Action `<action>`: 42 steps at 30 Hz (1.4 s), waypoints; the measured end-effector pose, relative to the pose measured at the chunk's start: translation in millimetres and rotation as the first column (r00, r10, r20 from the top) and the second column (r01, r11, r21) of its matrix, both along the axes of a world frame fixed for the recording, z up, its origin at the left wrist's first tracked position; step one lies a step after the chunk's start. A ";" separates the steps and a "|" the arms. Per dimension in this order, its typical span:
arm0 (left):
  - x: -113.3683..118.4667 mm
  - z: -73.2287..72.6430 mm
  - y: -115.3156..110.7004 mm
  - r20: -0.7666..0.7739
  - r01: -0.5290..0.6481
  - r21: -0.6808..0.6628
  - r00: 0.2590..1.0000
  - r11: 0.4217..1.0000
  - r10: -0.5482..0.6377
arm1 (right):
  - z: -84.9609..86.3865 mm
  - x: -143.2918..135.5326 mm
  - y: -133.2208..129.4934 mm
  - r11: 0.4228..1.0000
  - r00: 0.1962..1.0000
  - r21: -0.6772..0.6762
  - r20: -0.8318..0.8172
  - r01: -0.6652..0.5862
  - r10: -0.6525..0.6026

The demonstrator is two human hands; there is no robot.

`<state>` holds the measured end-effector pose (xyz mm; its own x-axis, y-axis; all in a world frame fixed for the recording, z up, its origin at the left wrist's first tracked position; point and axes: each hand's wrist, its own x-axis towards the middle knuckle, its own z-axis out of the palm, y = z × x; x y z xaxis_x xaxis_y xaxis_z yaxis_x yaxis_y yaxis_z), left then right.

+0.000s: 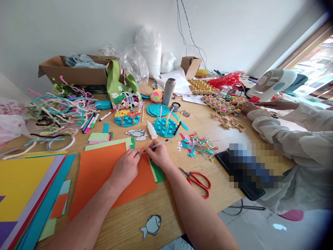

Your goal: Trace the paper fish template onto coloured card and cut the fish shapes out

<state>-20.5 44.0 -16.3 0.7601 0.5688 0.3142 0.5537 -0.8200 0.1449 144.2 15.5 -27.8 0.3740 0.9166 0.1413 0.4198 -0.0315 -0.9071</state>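
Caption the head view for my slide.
Left hand on rectangular orange paper, right hand gripping slim grey writing tool.

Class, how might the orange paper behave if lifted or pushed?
The orange paper would probably feel light, given its thin edge. Lifted by one corner, such a broad sheet would likely sag. Pushed, it may buckle against the left hand on top.

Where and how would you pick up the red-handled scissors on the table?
Most likely by the red handles, from above and the right: the scissors lie flat, those open loops toward the picture's lower right, blades pointing to the upper left. The right hand holds a pen, so it would need freeing first.
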 end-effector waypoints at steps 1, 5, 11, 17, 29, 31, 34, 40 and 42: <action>0.0 0.2 0.0 -0.001 -0.001 -0.001 1.000 1.000 0.001 | 0.5 -0.1 -0.2 1.000 1.000 -0.006 0.008 0.000 0.000; -0.1 1.5 -0.1 -0.006 -0.004 -0.008 1.000 1.000 0.004 | 1.7 -0.8 -0.1 1.000 1.000 -0.028 0.030 0.001 -0.001; -0.2 2.2 0.0 -0.016 -0.002 -0.020 1.000 1.000 0.001 | 2.1 -1.6 0.6 1.000 0.999 -0.026 0.042 -0.005 0.006; 0.5 1.1 0.2 -0.017 -0.007 -0.027 1.000 1.000 0.006 | 2.2 -1.9 0.7 0.999 0.999 -0.034 0.051 -0.007 0.009; 0.9 2.7 -0.2 -0.015 -0.003 -0.043 1.000 0.999 0.003 | 1.6 -0.6 -0.2 0.999 0.998 -0.025 0.057 -0.039 0.040; 0.8 2.7 -0.1 -0.015 -0.005 -0.043 1.000 0.999 0.005 | 1.8 -0.5 -0.1 0.999 0.998 -0.029 0.051 -0.037 0.038; 0.6 3.0 -0.2 -0.019 -0.008 -0.040 1.000 0.999 0.007 | 2.4 -0.3 0.3 0.999 0.998 -0.035 0.048 -0.033 0.035; 0.4 5.1 -1.5 -0.032 -0.014 -0.030 0.999 0.999 0.013 | 3.7 -0.3 0.0 0.999 0.998 -0.036 0.058 -0.016 0.018; 0.7 6.0 -1.8 -0.036 -0.011 -0.029 0.999 1.000 0.010 | 4.1 -0.4 -0.2 0.999 0.998 -0.036 0.055 -0.012 0.014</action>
<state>-19.7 42.3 -10.3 0.7645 0.5855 0.2697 0.5678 -0.8097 0.1483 143.8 15.3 -23.7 0.3548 0.9261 0.1285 0.4695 -0.0576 -0.8811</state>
